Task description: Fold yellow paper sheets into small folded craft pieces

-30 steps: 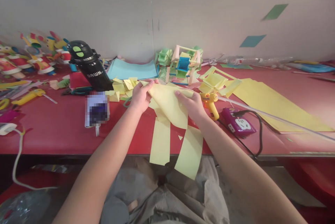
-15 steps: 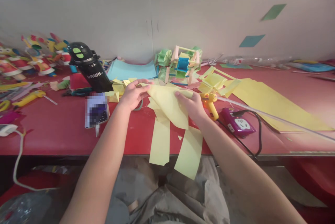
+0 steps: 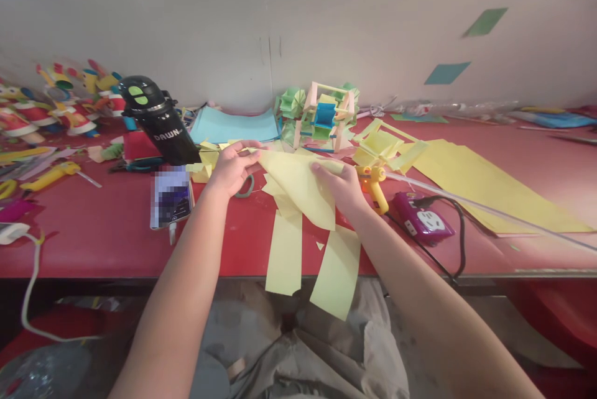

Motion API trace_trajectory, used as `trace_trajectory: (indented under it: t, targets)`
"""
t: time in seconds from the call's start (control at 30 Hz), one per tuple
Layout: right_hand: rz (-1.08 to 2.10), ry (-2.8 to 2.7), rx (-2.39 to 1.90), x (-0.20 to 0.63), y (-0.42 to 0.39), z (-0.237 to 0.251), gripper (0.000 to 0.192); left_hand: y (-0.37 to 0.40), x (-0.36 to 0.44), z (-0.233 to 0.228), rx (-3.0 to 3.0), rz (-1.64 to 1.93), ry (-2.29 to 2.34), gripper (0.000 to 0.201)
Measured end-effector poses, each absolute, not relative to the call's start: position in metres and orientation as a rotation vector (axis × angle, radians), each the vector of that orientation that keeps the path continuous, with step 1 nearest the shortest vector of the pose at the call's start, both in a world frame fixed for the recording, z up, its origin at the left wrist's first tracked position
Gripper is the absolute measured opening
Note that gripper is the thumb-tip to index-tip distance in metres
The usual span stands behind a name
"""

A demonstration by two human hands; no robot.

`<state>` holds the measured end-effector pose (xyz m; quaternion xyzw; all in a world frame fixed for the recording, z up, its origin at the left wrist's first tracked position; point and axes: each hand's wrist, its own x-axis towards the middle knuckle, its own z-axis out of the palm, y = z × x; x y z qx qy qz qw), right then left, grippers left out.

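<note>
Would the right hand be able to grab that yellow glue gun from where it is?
Probably yes: the glue gun lies just beside the right hand, nothing between, though that hand pins yellow paper.

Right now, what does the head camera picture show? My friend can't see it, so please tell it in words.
A person's right hand pinches a yellow paper sheet above a red table, while the left hand reaches over a pair of scissors. Nearby are a black bottle, a yellow glue gun and a paper model.
</note>
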<state>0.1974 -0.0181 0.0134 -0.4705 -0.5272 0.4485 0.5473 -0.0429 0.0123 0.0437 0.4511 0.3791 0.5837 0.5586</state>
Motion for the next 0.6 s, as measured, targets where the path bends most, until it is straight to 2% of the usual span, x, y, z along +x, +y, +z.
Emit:
trace_trajectory:
  t: [0.2, 0.6]
  targets:
    - [1.077, -1.237, -1.099, 0.1972, -0.019, 0.0164, 0.04, 0.0105, -0.0416, 0.0465, 1.047, 1.399, 0.88, 0.02]
    - [1.102, -1.226, -1.103, 0.1977, -0.0192, 0.0163, 0.04, 0.0152, -0.0406, 0.0422, 0.989, 1.492, 0.929, 0.025]
